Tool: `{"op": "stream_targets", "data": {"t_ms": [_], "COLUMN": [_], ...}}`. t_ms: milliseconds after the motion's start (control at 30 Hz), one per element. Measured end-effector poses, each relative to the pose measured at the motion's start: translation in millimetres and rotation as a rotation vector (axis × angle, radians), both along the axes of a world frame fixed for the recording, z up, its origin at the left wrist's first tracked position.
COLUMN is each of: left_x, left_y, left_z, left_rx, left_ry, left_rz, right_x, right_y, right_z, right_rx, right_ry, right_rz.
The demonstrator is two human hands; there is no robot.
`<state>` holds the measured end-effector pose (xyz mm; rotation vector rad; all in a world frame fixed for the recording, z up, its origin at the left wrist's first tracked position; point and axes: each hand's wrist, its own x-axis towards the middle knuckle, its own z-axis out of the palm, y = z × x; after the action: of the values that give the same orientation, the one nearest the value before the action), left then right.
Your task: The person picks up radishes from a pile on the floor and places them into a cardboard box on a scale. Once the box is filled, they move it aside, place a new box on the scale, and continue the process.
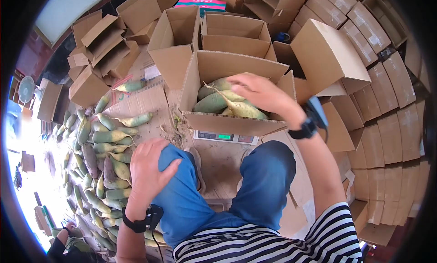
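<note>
My right hand [263, 92] reaches into an open cardboard box [234, 123] in front of me, its fingers stretched out over the radishes inside. Several green-and-white radishes [213, 102] lie in that box, and a pale one with a thin root [243, 109] is on top, just below my fingers. Under the box is a digital scale [225, 136] with a lit green display. My left hand [151, 165] lies flat on my knee [180, 172], thumb apart from the fingers, holding nothing. Both wrists wear black straps.
A large heap of radishes [109, 136] spreads over the floor at my left. Open cardboard boxes [236, 37] stand beyond the scale. Flattened cartons are stacked [382, 135] along the right. Another person's arm [63, 233] shows at the lower left, near a fan [26, 89] farther back.
</note>
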<state>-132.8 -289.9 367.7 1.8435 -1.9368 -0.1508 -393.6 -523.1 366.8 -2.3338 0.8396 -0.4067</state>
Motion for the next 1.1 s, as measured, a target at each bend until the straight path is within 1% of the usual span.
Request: {"op": "stream_targets", "data": {"t_ms": [33,100,167,200,267,333,400,467,533,567,633,667,767,833,867,933,967,1000,1033,1067,1100], "left_x": [1,3,5,7,10,15,21,23,25,22,10,9,7,14,18,23,25,25,24,25,24], "left_y": [0,1,4,5,7,10,15,16,6,-6,-39,-60,-118,-154,-166,-179,-185,-189,-192,-194,-198], "left_z": [0,0,0,-1,-1,0,5,14,30,35,46,45,15,-13,-25,-46,-55,-62,-68,-74,-75], "left_rx": [-0.006,-0.003,-0.003,0.000,0.000,0.008,0.041,0.073,0.212,0.204,0.135,0.122,0.075,0.190,0.184,0.461,0.466,0.503,0.546,0.566,0.544], "left_ry": [0.001,0.001,0.003,0.011,0.019,0.003,-0.001,-0.005,0.093,0.090,0.216,0.216,0.202,0.026,0.029,0.062,0.066,0.154,0.243,0.250,0.146], "left_rz": [-0.003,-0.005,-0.009,-0.004,0.003,0.001,-0.011,-0.022,-0.083,-0.088,-0.091,-0.108,-0.108,0.071,0.051,0.153,0.137,0.115,0.100,0.098,0.096], "right_x": [-17,-50,-82,-98,-128,-157,-174,-183,-192,-195,-195,-195,-181,-177,-174,-162,-157,-152,-149,-146,-142], "right_y": [11,35,58,69,88,102,115,125,126,123,116,112,95,79,70,53,42,30,17,4,-9], "right_z": [12,33,41,39,31,18,15,15,12,11,7,6,11,5,4,8,7,5,-2,-12,-21], "right_rx": [-0.025,0.078,0.138,0.136,0.210,0.251,0.288,0.366,0.340,0.313,0.283,0.266,0.288,0.252,0.229,0.232,0.193,0.157,0.166,0.164,0.160], "right_ry": [-0.026,-0.061,-0.037,-0.036,0.020,0.031,0.037,0.025,0.008,-0.009,-0.049,-0.083,-0.160,-0.137,-0.106,-0.053,0.115,0.286,0.300,0.381,0.460], "right_rz": [-0.038,-0.132,-0.234,-0.239,-0.353,-0.377,-0.398,-0.506,-0.518,-0.535,-0.562,-0.582,-0.668,-0.704,-0.724,-0.764,-0.769,-0.764,-0.768,-0.753,-0.738]}}
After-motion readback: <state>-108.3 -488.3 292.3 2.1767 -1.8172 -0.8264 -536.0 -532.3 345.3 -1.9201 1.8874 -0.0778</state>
